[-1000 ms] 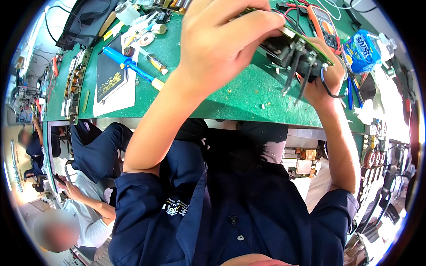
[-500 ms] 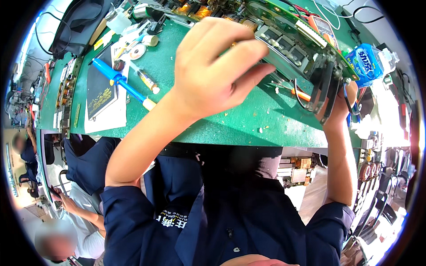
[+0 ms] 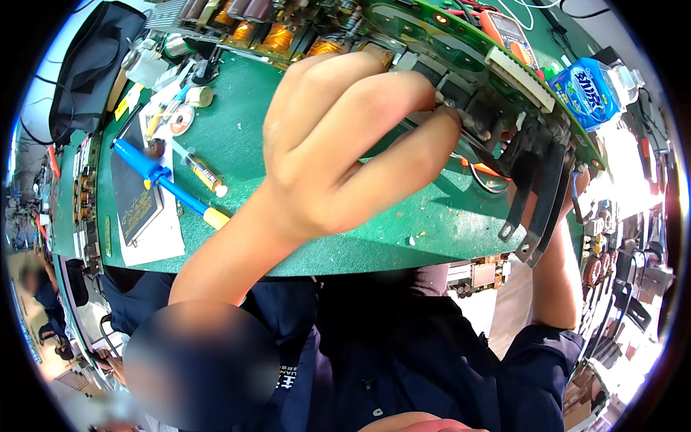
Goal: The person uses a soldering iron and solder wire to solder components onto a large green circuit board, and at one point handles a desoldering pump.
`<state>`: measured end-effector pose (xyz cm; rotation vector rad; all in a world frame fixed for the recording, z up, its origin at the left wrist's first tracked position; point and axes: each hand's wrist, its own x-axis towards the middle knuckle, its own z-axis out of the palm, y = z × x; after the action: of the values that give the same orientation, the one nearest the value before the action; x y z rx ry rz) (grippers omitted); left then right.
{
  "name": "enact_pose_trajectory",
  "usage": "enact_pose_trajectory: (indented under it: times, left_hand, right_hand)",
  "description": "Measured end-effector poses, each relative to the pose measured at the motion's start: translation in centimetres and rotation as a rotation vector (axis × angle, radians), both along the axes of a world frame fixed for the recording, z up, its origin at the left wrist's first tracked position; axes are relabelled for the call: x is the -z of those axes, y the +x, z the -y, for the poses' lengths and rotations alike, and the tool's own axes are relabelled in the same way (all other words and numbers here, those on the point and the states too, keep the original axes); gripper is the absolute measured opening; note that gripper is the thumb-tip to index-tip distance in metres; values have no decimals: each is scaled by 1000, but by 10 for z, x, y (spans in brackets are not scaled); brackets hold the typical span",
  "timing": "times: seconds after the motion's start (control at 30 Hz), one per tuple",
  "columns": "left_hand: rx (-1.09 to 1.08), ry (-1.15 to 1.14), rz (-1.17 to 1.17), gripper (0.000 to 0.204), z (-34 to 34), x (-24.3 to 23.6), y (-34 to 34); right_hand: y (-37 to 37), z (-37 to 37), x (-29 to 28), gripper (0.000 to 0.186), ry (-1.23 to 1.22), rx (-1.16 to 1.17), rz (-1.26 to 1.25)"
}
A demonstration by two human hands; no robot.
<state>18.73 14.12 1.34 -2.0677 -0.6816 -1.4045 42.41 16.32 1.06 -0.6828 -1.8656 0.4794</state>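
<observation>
Left hand [image 3: 345, 144] raised close to the camera, fingers curled together, fingertips [image 3: 439, 126] pinched on a small metal part at the near edge of a large green circuit board [image 3: 461, 43]. Right hand [image 3: 568, 194] mostly hidden behind the board's far right end, seemingly gripping it from beneath near the black brackets [image 3: 536, 194] hanging off the edge; how far open, cannot tell. Board tilted up off the green bench mat [image 3: 245, 137], spanning the upper part of the view, with copper coils [image 3: 281, 32] along its far side. On the mat to the left: a blue-handled tool [image 3: 155, 173] lying across a dark booklet [image 3: 137, 198] on white paper, a small syringe-like tube [image 3: 205, 173] just beside it, a roll of solder [image 3: 180, 119] further back. Blue-labelled plastic bottle [image 3: 590, 83] near the board's right end, an orange meter [image 3: 511, 32] behind. Black bag [image 3: 93, 65] at the bench's far left corner. Other people in dark clothing low at the left, cluttered workbenches along both sides.
</observation>
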Motion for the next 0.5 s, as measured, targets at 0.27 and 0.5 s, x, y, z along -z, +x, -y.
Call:
enact_pose_trajectory:
  times: [0.27,0.5]
  left_hand:
    - [-28,-75,25,30,5,3,5]
    - [-42,-53,-14,31,6,1,4]
  right_hand:
    - [12,-3,6,46,-153,-213,-219]
    - [18,-3,11,52,-132,-62,-4]
